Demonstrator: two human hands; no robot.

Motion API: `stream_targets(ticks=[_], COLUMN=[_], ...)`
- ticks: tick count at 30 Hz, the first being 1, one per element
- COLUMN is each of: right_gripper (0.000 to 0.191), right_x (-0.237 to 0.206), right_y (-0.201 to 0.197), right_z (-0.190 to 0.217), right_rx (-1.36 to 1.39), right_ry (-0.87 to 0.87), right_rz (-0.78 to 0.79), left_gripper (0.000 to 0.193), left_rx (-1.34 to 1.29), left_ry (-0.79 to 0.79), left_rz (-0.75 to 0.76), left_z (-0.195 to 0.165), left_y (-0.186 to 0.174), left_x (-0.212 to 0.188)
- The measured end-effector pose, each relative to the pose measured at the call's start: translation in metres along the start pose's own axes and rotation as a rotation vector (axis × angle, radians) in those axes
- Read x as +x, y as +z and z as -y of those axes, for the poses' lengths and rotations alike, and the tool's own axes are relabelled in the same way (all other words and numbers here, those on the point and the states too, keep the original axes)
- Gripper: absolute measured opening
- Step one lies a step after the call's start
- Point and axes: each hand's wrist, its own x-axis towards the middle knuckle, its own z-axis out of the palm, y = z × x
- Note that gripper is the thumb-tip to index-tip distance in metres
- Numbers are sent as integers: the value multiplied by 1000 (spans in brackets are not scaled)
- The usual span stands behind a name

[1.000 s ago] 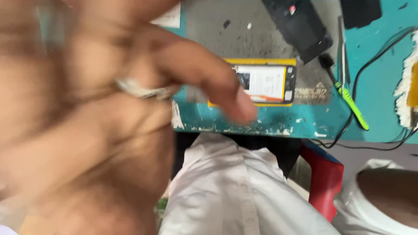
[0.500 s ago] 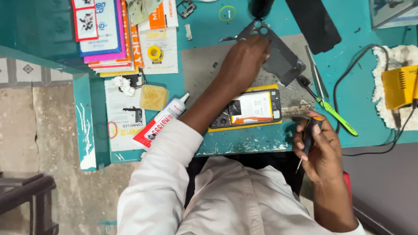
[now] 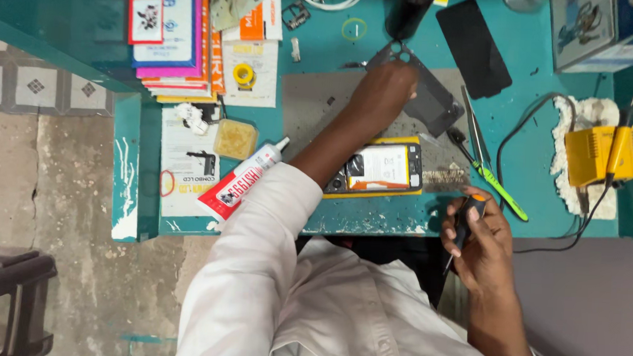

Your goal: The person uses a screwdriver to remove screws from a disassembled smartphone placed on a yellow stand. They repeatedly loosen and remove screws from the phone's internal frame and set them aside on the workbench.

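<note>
My left hand (image 3: 382, 87) reaches across the grey mat (image 3: 313, 105), its fingers closed on the edge of a dark phone back cover (image 3: 437, 105) that lies tilted at the mat's far side. An opened phone (image 3: 382, 167) with a white battery sits in a yellow frame near the bench's front edge, under my left forearm. My right hand (image 3: 483, 241) is at the front edge of the bench, curled around a small black screwdriver (image 3: 462, 229) whose tip points down off the bench.
A red and white glue tube (image 3: 240, 185) lies left of the phone. Green-handled tweezers (image 3: 500, 189) lie to its right, and beyond them stands a yellow soldering station (image 3: 599, 153). A black screen panel (image 3: 475, 45) and a stack of packets (image 3: 172, 33) are at the back.
A hand that was blurred close to the camera has gone out to the back cover. My right hand keeps the screwdriver and has dropped slightly below the bench edge.
</note>
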Motion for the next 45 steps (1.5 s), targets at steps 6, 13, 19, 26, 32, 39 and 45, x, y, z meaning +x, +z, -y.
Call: stream_targets(ticks=[6,13,19,26,32,39,45], right_gripper=[37,52,57,43,62,61,53], right_x=[5,10,28,48,48,35,40], right_y=[2,21,40,61,81,87,86], right_z=[1,14,17,-4,-13,-25,-34], right_rx=[-6,-58,-139,-213,-300,-313,-406], right_ry=[1,6,-102,-401,-353,-420,-548], right_rz=[35,30,-84,-37,-73,-30,0], left_gripper=[3,16,15,31,30,31,32], left_rx=[130,-53,-698,-1133,-1149,-1529,-1636], left_ry=[47,-94,-378,-736,-694,-814,-738], left_rz=[52,13,-288,-575,-524,-534,-512], left_z=[1,-36,-78,-107,-103,-107,-104], left_y=[9,-53,-107,-85,-82,-77,-74], left_x=[8,-7,-116,-208,-211,-198,-187])
